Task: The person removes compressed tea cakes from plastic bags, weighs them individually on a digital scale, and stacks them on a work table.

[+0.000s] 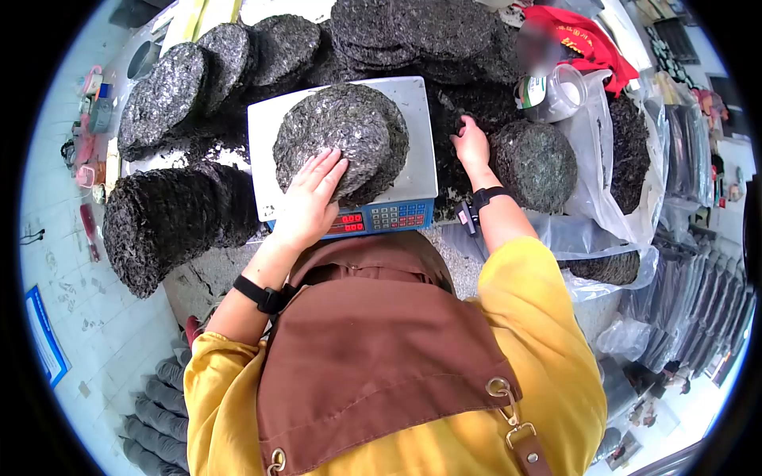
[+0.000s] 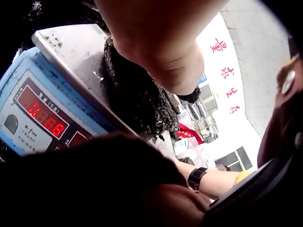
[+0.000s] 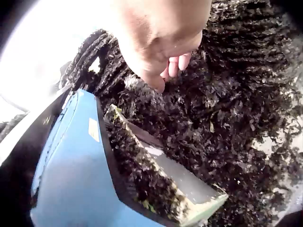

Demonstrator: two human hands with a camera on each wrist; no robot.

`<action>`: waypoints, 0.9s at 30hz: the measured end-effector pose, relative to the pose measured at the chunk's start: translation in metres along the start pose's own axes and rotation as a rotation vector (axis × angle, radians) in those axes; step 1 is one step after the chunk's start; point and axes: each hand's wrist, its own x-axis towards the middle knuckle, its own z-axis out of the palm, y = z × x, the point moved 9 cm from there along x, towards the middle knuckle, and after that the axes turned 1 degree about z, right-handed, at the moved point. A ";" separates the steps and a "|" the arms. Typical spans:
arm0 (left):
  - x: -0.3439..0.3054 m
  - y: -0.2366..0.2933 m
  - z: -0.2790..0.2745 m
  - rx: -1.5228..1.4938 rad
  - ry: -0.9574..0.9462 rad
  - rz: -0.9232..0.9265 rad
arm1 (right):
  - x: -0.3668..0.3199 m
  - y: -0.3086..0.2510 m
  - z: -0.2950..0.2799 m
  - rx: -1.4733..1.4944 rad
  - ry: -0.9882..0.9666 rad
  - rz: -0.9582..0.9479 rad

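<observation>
A stack of round, dark dried seaweed cakes (image 1: 337, 131) sits on the white pan of a blue electronic scale (image 1: 397, 218). My left hand (image 1: 311, 202) lies over the near part of the stack, fingers extended flat on its top. Right of the scale, my right hand (image 1: 474, 147) reaches down among loose dried seaweed flakes (image 3: 227, 109). In the right wrist view its thumb and fingers (image 3: 174, 65) bend inward over the flakes; I cannot tell whether they pinch any. Red digits glow on the scale display (image 2: 42, 117) in the left wrist view.
More seaweed cakes (image 1: 167, 99) lean along the back and left. Another round cake (image 1: 536, 166) lies right of my right hand, beside a clear plastic bag (image 1: 595, 194). A clear plastic tub (image 1: 565, 91) and red cloth (image 1: 583, 44) are behind. A pale-edged trough (image 3: 189, 177) adjoins the scale.
</observation>
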 end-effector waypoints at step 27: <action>-0.013 -0.022 -0.005 0.055 0.105 0.092 | -0.077 -0.200 0.013 1.003 -0.511 0.026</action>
